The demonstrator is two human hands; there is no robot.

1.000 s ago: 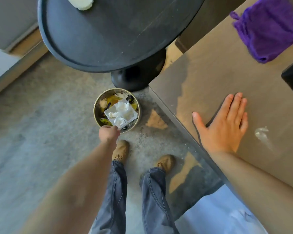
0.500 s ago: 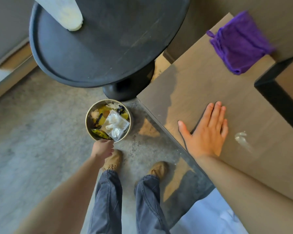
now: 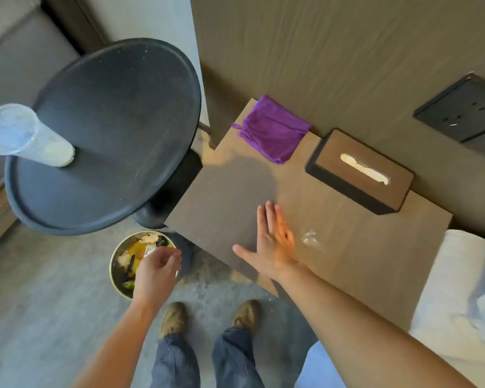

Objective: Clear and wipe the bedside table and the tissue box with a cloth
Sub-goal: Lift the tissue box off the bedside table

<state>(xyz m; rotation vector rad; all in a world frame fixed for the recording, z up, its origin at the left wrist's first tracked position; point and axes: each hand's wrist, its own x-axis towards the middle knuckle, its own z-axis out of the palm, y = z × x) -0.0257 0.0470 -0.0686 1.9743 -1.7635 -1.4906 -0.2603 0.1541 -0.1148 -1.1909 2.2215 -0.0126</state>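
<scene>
A person stands at a bedside bench (image 3: 221,205), right hand (image 3: 275,245) pressed flat on it with fingers straight and together, down and left of the tissue box (image 3: 381,163). The left hand (image 3: 157,271) hangs farther left of the box, past the bench edge, over a full waste bin (image 3: 112,267) on the floor. Its fingers are loosely curled, and whether they pinch the white scrap at their tips cannot be told. The purple cloth (image 3: 273,130) lies folded and untouched just left of the box, against the wall and well apart from both hands. A pale smear (image 3: 310,238) sits in front of the box, just beside the right hand's fingers.

Wiping looks not yet begun. The flat hand could slide into the smear and spread it. A reach for the cloth could nudge the box, and a careless sweep could push residue off the edge toward the bed (image 3: 459,275).
</scene>
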